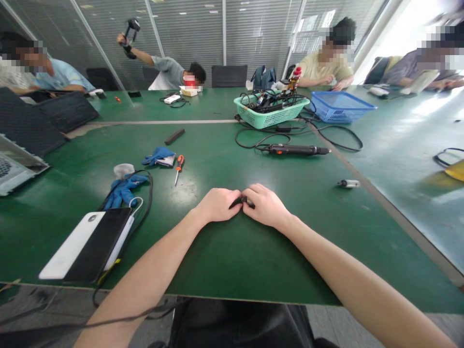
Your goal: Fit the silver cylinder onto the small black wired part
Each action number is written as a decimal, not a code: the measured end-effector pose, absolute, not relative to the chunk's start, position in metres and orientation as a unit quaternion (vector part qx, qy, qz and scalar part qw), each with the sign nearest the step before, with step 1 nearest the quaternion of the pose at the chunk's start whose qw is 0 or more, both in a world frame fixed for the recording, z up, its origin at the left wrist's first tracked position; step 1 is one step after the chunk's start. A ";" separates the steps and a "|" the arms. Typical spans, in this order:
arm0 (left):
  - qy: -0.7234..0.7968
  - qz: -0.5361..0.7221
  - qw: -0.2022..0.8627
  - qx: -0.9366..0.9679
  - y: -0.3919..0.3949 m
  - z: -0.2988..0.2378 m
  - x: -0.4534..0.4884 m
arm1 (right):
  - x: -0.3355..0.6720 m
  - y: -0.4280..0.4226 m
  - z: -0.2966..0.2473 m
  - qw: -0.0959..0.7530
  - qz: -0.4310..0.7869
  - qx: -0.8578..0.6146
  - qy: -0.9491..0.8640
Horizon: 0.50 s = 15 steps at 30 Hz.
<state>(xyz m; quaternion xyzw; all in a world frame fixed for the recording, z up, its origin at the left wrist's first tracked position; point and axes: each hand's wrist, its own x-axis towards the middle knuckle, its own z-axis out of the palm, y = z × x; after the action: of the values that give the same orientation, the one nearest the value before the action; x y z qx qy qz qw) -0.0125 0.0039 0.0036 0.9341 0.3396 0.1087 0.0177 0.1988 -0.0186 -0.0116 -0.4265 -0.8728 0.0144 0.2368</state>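
With the bare left hand (222, 205) and the bare right hand (264, 205) almost touching over the green tabletop (253, 261), holding between both a small black elongated piece (238, 201) with a greyish end. In this head view, closed around the piece with curled fingers on each side; mostly covered, so not possible to tell its full shape. Ahead on the left: an orange-and-black screwdriver (179, 165) with metal shaft and, farther, a dark rectangular bar (174, 137). Near the left forearm: a flat white-and-black device (85, 246), just beside a crumpled blue glove (125, 191). Ahead on the right: a small silver cylinder (350, 183), a long black electric screwdriver (299, 150) and, behind, a mint-green plastic basket (266, 119) of cables, beside a blue plastic basket (342, 107).
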 end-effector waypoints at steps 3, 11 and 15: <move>0.339 0.109 0.017 0.934 0.004 0.003 -0.013 | 0.199 -0.018 -0.012 0.240 0.016 -0.424 -0.873; 0.343 0.106 0.015 0.933 0.004 0.004 -0.012 | 0.200 -0.018 -0.012 0.240 0.019 -0.421 -0.875; 0.343 0.106 0.015 0.933 0.004 0.004 -0.012 | 0.200 -0.019 -0.011 0.238 0.022 -0.421 -0.875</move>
<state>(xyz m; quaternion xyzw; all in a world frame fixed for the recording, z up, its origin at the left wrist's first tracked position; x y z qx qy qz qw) -0.0122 0.0036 0.0039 0.9331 0.3433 0.1060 0.0148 0.1997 -0.0188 -0.0110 -0.4207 -0.8751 0.0218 0.2383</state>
